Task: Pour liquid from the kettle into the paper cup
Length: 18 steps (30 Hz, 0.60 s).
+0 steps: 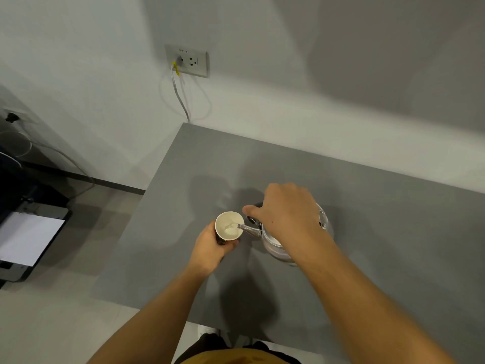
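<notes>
Two bare hands work over the grey table (341,258). Far left, a printer (29,232) with white paper sits off the table. The left hand (210,249) is wrapped around the paper cup (229,228), holding it upright near the table's left side. The metal kettle (278,245) sits just right of the cup, tilted so its spout reaches over the rim, with liquid visible inside the cup. The right hand (286,214) is clamped on the kettle's top handle.
</notes>
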### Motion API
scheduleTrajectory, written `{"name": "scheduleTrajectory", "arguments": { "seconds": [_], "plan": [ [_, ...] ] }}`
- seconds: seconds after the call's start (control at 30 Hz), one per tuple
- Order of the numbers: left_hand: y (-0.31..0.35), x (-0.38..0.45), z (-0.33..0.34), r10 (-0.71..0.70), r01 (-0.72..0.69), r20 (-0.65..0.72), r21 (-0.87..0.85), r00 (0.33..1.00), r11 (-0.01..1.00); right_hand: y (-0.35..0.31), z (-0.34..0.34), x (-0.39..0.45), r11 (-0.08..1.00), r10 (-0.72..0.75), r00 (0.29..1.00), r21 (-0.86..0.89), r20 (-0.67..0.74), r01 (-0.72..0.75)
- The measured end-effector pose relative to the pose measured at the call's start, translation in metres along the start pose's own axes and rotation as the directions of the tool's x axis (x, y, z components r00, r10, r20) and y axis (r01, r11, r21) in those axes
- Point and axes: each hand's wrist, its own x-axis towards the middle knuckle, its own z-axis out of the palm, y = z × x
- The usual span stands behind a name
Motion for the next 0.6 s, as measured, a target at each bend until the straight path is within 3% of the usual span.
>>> {"name": "scheduleTrajectory", "arguments": {
  "seconds": [0.6],
  "plan": [
    [0.0, 0.0006, 0.0007, -0.001, 0.001, 0.001, -0.037, 1.0, 0.999, -0.004, -0.0038, 0.0028, 1.0, -0.003, 1.0, -0.005, 0.022, 0.003]
  ]
}}
